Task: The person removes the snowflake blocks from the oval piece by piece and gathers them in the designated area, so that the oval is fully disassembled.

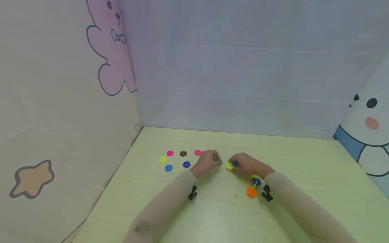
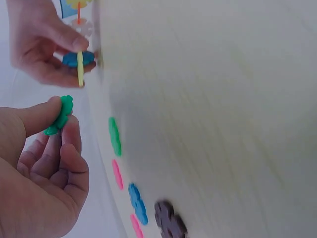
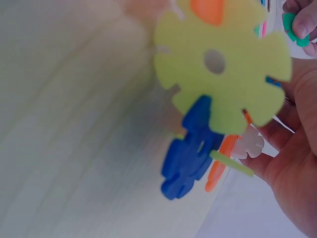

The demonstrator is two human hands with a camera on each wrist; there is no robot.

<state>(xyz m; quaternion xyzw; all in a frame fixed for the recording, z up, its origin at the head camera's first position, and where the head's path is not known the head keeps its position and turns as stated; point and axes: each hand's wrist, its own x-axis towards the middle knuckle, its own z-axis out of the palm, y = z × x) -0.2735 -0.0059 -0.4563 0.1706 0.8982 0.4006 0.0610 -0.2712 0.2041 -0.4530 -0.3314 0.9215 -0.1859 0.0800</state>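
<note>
The left hand (image 2: 39,168) pinches 1 green disc (image 2: 60,115) and the right hand (image 2: 42,47) holds joined discs (image 2: 79,60), likely light, stiff plastic best held by rims.

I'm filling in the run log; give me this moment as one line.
left hand: pinches green disc | right hand: holds joined disc cluster | loose discs on table, left side

In the right wrist view the right hand (image 3: 292,173) is cut off by the frame's edge, its fingertips hidden behind the yellow-green disc (image 3: 225,62). Beside the left hand (image 2: 37,183), the table's loose discs (image 2: 137,203) are blurred.
</note>
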